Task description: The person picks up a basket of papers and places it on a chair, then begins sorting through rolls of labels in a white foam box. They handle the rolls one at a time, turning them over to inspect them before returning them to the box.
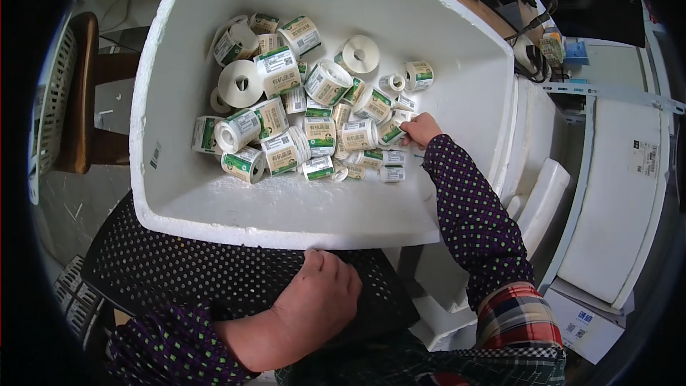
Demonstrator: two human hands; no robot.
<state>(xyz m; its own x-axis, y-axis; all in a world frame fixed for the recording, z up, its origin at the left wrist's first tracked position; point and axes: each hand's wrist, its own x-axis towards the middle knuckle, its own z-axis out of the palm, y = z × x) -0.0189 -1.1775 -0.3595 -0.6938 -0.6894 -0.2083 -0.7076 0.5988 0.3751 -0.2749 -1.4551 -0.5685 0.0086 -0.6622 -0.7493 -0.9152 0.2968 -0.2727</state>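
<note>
A large white foam box (336, 234) holds many rolls of printed labels in white, beige and green, heaped towards its left and middle. My right hand (421, 130) reaches inside, its fingers closed on a label roll (391, 131) at the right side of the heap. Near it lie a small roll (392, 83) and another upright roll (419, 75). A bare white roll end (359, 54) shows farther back. Below the front rim, my left hand (319, 293) is curled with its knuckles against the box. Whatever its fingers may hold is hidden.
A black perforated surface (179, 271) lies under the box's front edge. At left is a brown wooden chair part (84, 93) beside a white plastic basket (53, 100). Cables and a black monitor (593, 0) occupy the back right. White foam pieces (544, 196) stand at right.
</note>
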